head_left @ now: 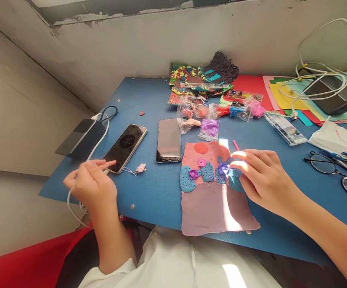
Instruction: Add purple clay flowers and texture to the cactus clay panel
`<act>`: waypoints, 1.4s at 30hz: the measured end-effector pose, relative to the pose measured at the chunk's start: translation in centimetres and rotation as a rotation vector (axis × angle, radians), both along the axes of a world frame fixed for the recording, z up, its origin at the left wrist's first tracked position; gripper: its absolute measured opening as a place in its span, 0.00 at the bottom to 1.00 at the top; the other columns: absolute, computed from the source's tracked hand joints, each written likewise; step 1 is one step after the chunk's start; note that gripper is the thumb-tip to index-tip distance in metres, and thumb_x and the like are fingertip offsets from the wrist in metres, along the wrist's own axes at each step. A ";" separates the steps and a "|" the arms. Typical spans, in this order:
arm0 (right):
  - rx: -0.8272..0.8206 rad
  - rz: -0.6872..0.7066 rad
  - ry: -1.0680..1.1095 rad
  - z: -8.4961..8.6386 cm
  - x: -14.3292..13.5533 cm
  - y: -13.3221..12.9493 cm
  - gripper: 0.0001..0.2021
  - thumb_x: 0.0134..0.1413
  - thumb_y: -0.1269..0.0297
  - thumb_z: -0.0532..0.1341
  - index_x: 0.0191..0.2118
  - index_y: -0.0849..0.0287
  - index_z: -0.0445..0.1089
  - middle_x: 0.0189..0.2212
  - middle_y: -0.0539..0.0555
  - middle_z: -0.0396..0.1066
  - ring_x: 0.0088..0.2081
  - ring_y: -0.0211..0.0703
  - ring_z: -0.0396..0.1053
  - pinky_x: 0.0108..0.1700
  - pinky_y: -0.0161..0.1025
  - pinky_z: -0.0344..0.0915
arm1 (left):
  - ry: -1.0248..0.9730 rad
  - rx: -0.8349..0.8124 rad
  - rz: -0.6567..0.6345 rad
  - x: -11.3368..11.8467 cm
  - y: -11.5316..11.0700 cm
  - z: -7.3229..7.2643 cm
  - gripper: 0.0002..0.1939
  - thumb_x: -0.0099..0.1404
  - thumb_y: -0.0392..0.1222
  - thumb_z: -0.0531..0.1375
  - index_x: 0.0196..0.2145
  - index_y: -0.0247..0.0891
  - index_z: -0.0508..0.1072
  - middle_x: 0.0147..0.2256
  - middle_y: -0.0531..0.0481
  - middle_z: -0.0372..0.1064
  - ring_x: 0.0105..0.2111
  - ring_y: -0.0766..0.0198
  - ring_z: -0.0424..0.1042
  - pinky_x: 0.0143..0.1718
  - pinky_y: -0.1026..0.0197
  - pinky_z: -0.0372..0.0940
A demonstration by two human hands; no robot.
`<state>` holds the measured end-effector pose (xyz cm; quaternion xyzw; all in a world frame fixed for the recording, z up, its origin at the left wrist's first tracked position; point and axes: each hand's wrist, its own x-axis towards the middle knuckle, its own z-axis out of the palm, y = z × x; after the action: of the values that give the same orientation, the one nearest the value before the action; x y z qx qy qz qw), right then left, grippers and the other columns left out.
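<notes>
My left hand [93,186] is over the table's left edge, its fingers loosely bent and apart. One fingertip lies over the lower end of a dark phone [125,146]; I see nothing held. My right hand [263,180] reaches over a clay picture [209,208], thumb and finger tips close together beside a purple clay flower [223,169]. Whatever may be between those tips is too small to make out. Blue dotted clay cactus shapes [187,180], pink and purple flowers and an orange-red clay disc [201,148] sit on the picture. A pink stick [235,145] shows just above my right fingertips.
A second phone [169,140] and bagged purple clay [209,129] lie beyond the picture. A black box with cables [83,136] stands left. Glasses [323,163] rest at right, near coloured paper [248,86]. Finished-looking clay pieces [191,78] are by the wall.
</notes>
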<state>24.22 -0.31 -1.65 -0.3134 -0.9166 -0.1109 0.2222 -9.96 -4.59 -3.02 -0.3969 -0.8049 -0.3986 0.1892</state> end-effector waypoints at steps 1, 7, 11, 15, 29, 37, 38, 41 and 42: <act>-0.001 0.002 0.001 0.0 0.0 0.0 0.10 0.55 0.78 0.54 0.41 0.58 0.62 0.41 0.59 0.73 0.45 0.52 0.69 0.44 0.46 0.59 | 0.000 0.000 -0.001 0.0 0.0 0.0 0.21 0.66 0.41 0.41 0.26 0.39 0.71 0.25 0.40 0.75 0.43 0.50 0.65 0.48 0.49 0.61; 0.002 0.004 0.004 -0.1 0.0 0.0 0.10 0.55 0.78 0.54 0.40 0.58 0.62 0.41 0.59 0.74 0.45 0.52 0.70 0.44 0.46 0.59 | 0.000 -0.003 -0.008 0.0 -0.1 0.0 0.21 0.66 0.41 0.42 0.27 0.39 0.71 0.25 0.39 0.75 0.44 0.49 0.65 0.47 0.48 0.61; -0.001 0.004 0.001 0.0 0.0 0.0 0.11 0.55 0.78 0.54 0.41 0.57 0.62 0.41 0.58 0.74 0.45 0.52 0.70 0.44 0.47 0.59 | -0.007 0.006 -0.010 0.0 0.0 -0.1 0.19 0.66 0.41 0.42 0.26 0.40 0.70 0.25 0.41 0.74 0.44 0.50 0.65 0.48 0.49 0.61; -0.002 0.005 0.007 0.0 0.0 0.0 0.11 0.54 0.78 0.54 0.40 0.57 0.62 0.41 0.58 0.74 0.45 0.51 0.70 0.45 0.46 0.59 | 0.001 -0.008 -0.014 -0.1 0.0 -0.1 0.19 0.65 0.41 0.42 0.26 0.41 0.69 0.25 0.41 0.75 0.43 0.50 0.65 0.48 0.48 0.61; 0.016 -0.018 0.028 0.2 -0.2 -0.1 0.07 0.57 0.75 0.56 0.40 0.57 0.63 0.38 0.58 0.74 0.43 0.50 0.71 0.43 0.45 0.60 | 0.029 0.020 -0.008 -0.2 -0.1 -0.2 0.20 0.66 0.40 0.42 0.27 0.38 0.71 0.25 0.41 0.76 0.43 0.50 0.68 0.46 0.50 0.63; -0.006 -0.030 0.108 0.2 -0.5 -0.2 0.05 0.57 0.71 0.58 0.39 0.56 0.62 0.35 0.55 0.73 0.38 0.46 0.70 0.41 0.44 0.60 | 0.142 0.102 -0.306 2.3 -1.2 -0.7 0.23 0.72 0.43 0.43 0.27 0.38 0.73 0.28 0.47 0.77 0.30 0.61 0.74 0.34 0.60 0.65; -0.024 -0.031 0.097 0.2 -0.5 -0.1 0.06 0.57 0.72 0.58 0.39 0.57 0.62 0.36 0.55 0.73 0.38 0.47 0.70 0.41 0.44 0.60 | 0.139 0.081 -0.398 3.3 -1.5 -0.6 0.21 0.71 0.41 0.44 0.29 0.39 0.73 0.26 0.49 0.76 0.29 0.62 0.75 0.33 0.62 0.66; -0.067 -0.029 0.082 -0.1 -0.5 0.0 0.08 0.56 0.76 0.55 0.40 0.58 0.63 0.38 0.57 0.73 0.40 0.48 0.70 0.42 0.45 0.61 | 0.192 -0.024 -0.858 6.4 -2.1 -0.2 0.16 0.70 0.35 0.47 0.30 0.40 0.71 0.21 0.54 0.73 0.23 0.67 0.73 0.27 0.65 0.64; -0.076 -0.028 0.081 -0.2 -0.5 0.1 0.08 0.56 0.76 0.55 0.41 0.58 0.63 0.39 0.57 0.73 0.41 0.49 0.69 0.42 0.45 0.61 | 0.185 -0.026 -0.995 7.3 -2.2 -0.1 0.14 0.70 0.34 0.47 0.31 0.40 0.70 0.22 0.53 0.73 0.20 0.68 0.70 0.24 0.65 0.62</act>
<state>23.73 -0.25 -1.86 -0.3386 -0.9060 -0.0663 0.2454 -2.70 -6.77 -3.13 -0.7684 -0.5028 -0.3937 0.0419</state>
